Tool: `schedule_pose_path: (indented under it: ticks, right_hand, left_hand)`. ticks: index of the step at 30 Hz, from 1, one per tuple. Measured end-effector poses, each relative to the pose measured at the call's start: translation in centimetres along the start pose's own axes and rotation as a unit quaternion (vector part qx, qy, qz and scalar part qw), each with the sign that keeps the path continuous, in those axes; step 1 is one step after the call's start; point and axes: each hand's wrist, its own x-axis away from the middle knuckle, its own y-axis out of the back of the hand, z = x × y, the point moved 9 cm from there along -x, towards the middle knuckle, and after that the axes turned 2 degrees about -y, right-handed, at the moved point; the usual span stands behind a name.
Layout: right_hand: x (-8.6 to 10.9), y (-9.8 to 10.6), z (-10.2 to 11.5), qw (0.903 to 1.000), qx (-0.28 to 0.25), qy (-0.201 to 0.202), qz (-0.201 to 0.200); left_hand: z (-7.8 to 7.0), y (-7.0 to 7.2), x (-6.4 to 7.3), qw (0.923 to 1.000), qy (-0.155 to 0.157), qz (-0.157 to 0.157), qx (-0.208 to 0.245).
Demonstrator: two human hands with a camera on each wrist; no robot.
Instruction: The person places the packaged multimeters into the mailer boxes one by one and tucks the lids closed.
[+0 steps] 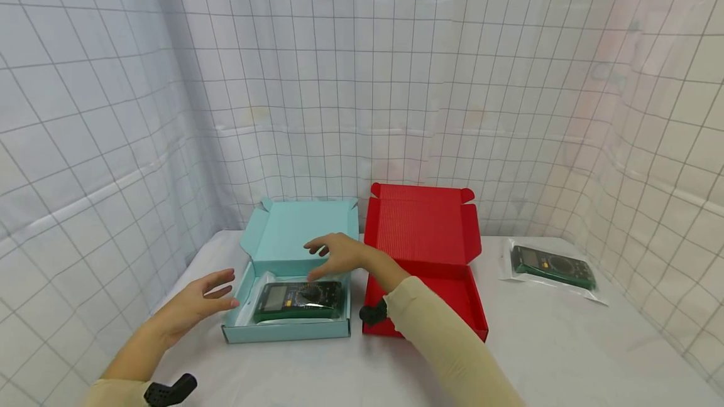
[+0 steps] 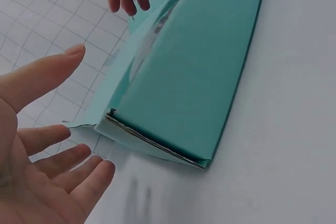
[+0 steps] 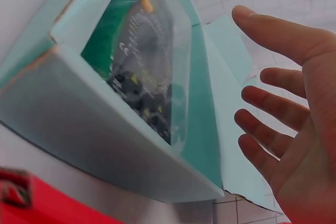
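A multimeter in a clear plastic bag lies inside the light blue box, whose lid stands raised at the back. My right hand hovers over the right part of this box, its fingers apart and holding nothing. Just off the box's left side is my left hand, fingers spread, also holding nothing. In the right wrist view, the bagged multimeter shows its dial and sockets beside the spread right hand. The left wrist view has the left hand near a corner of the blue box.
To the right of the blue box stands a red box with its lid up; my right forearm crosses over it. A second bagged multimeter lies on the white table at the far right. White gridded curtains surround the table.
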Motion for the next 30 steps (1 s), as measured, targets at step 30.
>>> schedule_pose_path:
  ticks: [30]
  right_hand:
    - [0.3,6.6,-3.8,0.9822,-0.087,-0.034,-0.163]
  left_hand:
    - [-4.5,3.9,-7.9,0.9876,-0.076,-0.131,0.041]
